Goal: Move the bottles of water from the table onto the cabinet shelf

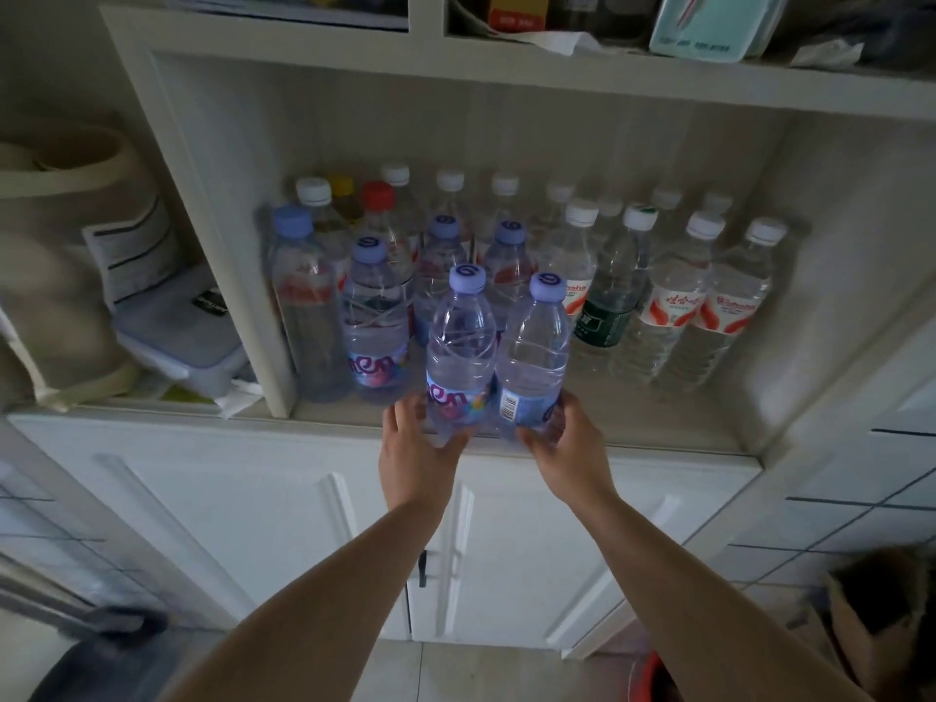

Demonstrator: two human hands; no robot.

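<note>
- Head view: the left hand [413,448] grips the base of a purple-capped bottle [460,347], thumb on the near side and fingers curled round its left side.
- The right hand [559,440] grips the base of a second purple-capped bottle [532,357], with the fingers wrapped round its right side and the thumb below.
- The two held bottles stand upright and touch side by side, between the two hands, at the front edge of the cabinet shelf [633,423]; whether their bases rest on the shelf cannot be told, as the hands cover them.
- Just left of the left hand's bottle stands another bottle with a purple cap [375,316], on the shelf.
- Behind the held pair, more purple-capped bottles [506,260] stand in rows.
- To the right of the right hand's bottle stands a group of white-capped bottles [678,301] with red-and-white labels, and one with a green label [605,316].
- Far back and to the left are a red-capped bottle [377,210] and a yellow-capped one [342,195].
- Below the hands are the white cabinet doors [506,549].
- Left of the shelf's divider, a lidded plastic box [177,342] sits in the next compartment.
</note>
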